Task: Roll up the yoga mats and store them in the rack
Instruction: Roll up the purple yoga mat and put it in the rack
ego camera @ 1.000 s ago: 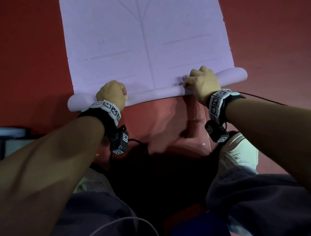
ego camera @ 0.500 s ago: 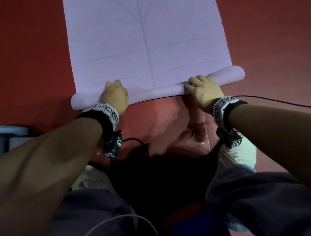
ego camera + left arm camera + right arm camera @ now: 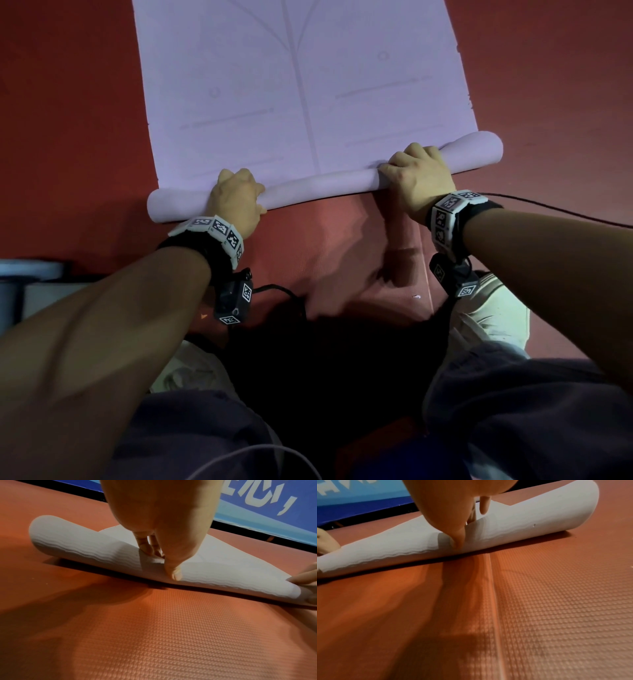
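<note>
A pale lilac yoga mat (image 3: pixel 298 89) lies flat on the red floor, its near end turned into a thin roll (image 3: pixel 322 183). My left hand (image 3: pixel 236 200) grips the roll near its left end, fingers curled over the top and thumb on the near side. My right hand (image 3: pixel 416 174) grips the roll toward its right end in the same way. In the left wrist view the thumb (image 3: pixel 173 566) presses the roll (image 3: pixel 82 547) while the fingers curl behind it. The right wrist view shows the roll (image 3: pixel 530 520) pinched under the thumb. No rack is in view.
Red textured floor mats (image 3: pixel 342 246) with a seam (image 3: pixel 493 588) lie under me. My knees and pale shoes (image 3: pixel 493 318) are close behind the roll. A black cable (image 3: pixel 565 214) trails right. A blue banner (image 3: pixel 265 503) runs along the far edge.
Both hands have shifted their hold and turned the roll a little further away from me. The roll is slightly thicker and the flat part shorter.
</note>
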